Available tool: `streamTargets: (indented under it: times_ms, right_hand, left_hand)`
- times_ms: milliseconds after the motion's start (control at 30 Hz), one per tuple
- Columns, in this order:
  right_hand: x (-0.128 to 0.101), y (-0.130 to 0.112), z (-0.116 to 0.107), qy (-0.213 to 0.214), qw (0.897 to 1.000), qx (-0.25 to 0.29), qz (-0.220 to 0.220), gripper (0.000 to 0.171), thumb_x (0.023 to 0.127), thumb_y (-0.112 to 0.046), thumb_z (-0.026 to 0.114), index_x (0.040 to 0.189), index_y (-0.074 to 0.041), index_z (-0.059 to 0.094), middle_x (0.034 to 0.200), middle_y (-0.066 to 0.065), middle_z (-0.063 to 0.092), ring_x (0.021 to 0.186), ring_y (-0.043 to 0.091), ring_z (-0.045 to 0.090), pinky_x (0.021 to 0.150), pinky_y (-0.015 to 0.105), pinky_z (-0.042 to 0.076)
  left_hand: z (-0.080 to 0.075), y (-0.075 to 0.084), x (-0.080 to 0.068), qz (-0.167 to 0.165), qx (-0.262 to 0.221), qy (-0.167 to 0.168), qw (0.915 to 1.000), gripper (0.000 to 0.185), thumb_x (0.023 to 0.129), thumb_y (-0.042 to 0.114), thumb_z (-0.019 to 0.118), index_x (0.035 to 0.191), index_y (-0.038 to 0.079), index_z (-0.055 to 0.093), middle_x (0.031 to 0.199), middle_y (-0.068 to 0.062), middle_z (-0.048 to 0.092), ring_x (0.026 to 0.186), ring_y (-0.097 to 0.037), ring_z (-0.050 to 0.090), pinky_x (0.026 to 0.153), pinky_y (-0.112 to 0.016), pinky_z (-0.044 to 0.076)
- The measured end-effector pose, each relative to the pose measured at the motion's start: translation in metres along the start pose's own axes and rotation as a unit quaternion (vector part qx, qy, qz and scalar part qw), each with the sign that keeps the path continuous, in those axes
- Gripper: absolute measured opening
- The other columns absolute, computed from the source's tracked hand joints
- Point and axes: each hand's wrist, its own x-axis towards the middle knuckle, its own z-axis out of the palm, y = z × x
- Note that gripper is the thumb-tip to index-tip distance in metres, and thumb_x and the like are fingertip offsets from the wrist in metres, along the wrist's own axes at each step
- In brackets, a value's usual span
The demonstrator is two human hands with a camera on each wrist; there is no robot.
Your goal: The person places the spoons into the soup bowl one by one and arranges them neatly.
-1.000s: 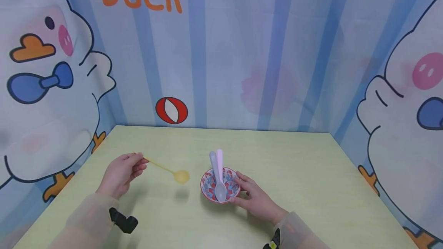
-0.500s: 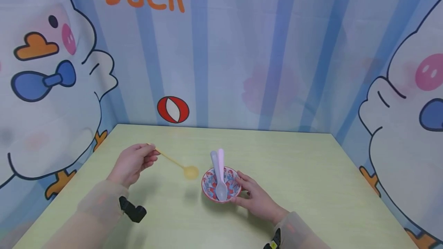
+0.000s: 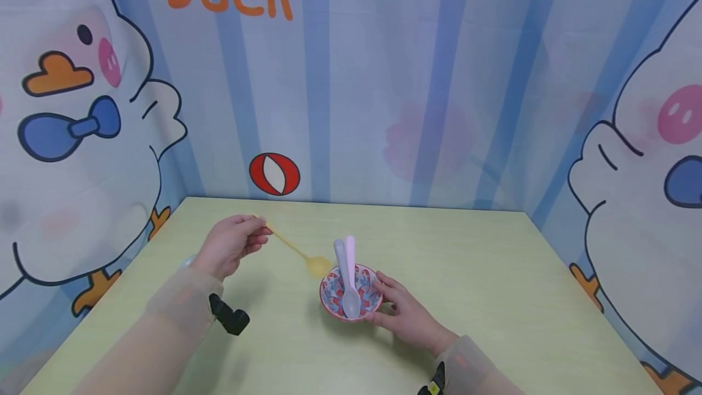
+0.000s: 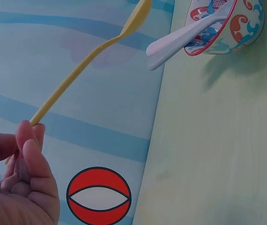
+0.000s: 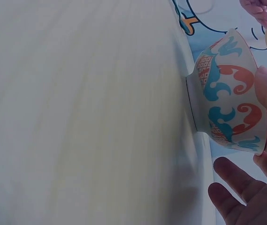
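A small bowl [image 3: 332, 304] with a red and blue pattern stands on the pale green table [image 3: 493, 297]. Two pale spoons [image 3: 346, 273], one lilac and one pink, lean in it with handles pointing away. My right hand [image 3: 403, 313] cups the bowl's right side, fingers curved against its wall [image 5: 227, 108]. My left hand [image 3: 233, 244] pinches the end of a yellow spoon [image 3: 298, 253], held in the air with its head just left of the bowl's rim. In the left wrist view the yellow spoon [image 4: 86, 61] stretches from my fingertips [image 4: 27, 140] toward the bowl [image 4: 227, 28].
Cartoon duck backdrop panels close the table in on the back and both sides, with a red and white ball [image 3: 274, 174] printed at the back left. Black wrist camera mounts [image 3: 229, 318] sit on my sleeves.
My left hand has carried the yellow spoon to the right and slightly up, bringing its head to the bowl's left rim. The right hand and the bowl stayed put.
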Motion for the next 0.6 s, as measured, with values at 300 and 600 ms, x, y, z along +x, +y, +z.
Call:
streamTargets:
  times_ms: [300, 600]
  right_hand:
    - [0.0, 0.0, -0.001, -0.004, 1.0, 0.004, 0.004, 0.075, 0.088, -0.036, 0.068, 0.146, -0.002, 0.036, 0.159, 0.011, 0.017, 0.123, 0.029, 0.049, 0.103, 0.05, 0.038]
    - [-0.001, -0.002, -0.002, -0.006, 1.0, 0.008, 0.005, 0.074, 0.089, -0.035, 0.068, 0.147, -0.002, 0.035, 0.159, 0.011, 0.017, 0.125, 0.029, 0.048, 0.103, 0.05, 0.038]
  left_hand:
    - [0.02, 0.001, 0.01, -0.001, 0.008, -0.012, 0.9999, 0.04, 0.096, 0.028, 0.06, 0.124, 0.0, 0.053, 0.093, -0.006, 0.068, 0.075, -0.012, 0.065, 0.075, -0.022, 0.053]
    - [0.037, -0.003, 0.014, -0.006, 0.025, -0.025, 0.9994, 0.035, 0.096, 0.025, 0.06, 0.121, 0.0, 0.056, 0.1, -0.014, 0.067, 0.075, -0.015, 0.064, 0.075, -0.024, 0.053]
